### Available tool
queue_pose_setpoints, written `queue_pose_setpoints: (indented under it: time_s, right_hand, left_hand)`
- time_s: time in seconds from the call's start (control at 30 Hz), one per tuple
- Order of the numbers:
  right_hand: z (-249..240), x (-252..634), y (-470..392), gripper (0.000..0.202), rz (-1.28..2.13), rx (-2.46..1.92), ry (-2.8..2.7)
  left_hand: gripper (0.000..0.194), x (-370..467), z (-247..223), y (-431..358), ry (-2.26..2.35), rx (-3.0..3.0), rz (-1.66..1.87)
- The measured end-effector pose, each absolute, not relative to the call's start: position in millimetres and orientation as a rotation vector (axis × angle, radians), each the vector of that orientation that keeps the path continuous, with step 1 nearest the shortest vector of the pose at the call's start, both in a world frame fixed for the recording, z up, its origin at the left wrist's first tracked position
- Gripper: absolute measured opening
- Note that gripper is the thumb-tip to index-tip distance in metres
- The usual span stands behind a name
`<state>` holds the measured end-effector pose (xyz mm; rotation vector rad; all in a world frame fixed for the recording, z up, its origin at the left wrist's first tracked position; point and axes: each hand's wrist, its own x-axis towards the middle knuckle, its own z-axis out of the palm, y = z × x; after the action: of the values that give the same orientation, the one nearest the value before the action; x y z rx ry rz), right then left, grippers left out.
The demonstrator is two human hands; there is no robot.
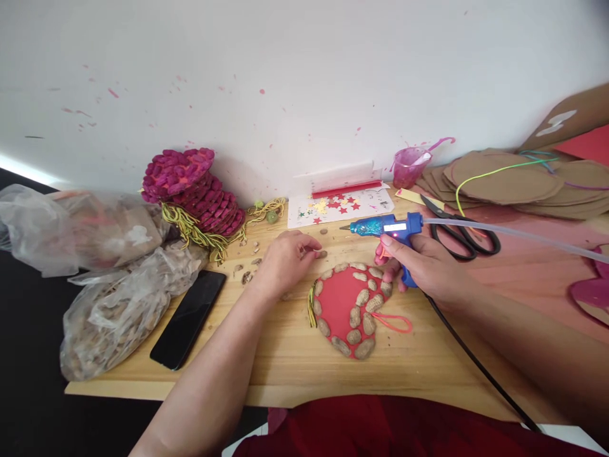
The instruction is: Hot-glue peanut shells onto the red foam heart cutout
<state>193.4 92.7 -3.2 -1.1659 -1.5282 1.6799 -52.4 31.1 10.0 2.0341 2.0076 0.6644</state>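
Observation:
My right hand (419, 257) is wrapped round a blue hot glue gun (392, 227), its nozzle pointing left and a long clear glue stick running out of its back. Beneath it lies a red round piece (337, 298), with unshelled peanuts (354, 316) round its rim and more across its right side. An orange loop (394, 322) sticks out at its right edge, and a yellow and black tassel (311, 304) at its left. Just beyond the piece, my left hand (297, 254) pinches a small peanut (321, 254) between thumb and fingertips.
At left are a phone (188, 320), a plastic bag of peanuts (128, 311) and a stack of magenta peanut-covered discs (195, 190). Star stickers (333, 206) lie by the wall. Scissors (459, 235), a stained cup (410, 166) and cardboard discs (504, 178) are at right. A black cord (476, 358) trails forward.

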Motion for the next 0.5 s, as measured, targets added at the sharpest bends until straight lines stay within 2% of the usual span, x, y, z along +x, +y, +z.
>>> queue_pose_setpoints:
  time_s: [0.13,0.27,0.37,0.5]
  right_hand:
    - [-2,194,92,0.043,1.678,-1.177,-1.525]
    - [-2,194,92,0.042,1.684,-1.168,-1.527]
    - [-2,194,92,0.043,1.680,-1.170,-1.524]
    - [-2,194,92,0.042,1.690,-1.163,-1.518]
  left_hand:
    - [0.014,-54,13,30,2.087,2.034,0.678]
    - [0.034,-60,18,29,2.330,1.985,0.681]
    - [0.021,-62,14,30,2.235,2.100,0.774]
    - [0.026,-59,13,30,2.224,2.039,0.663]
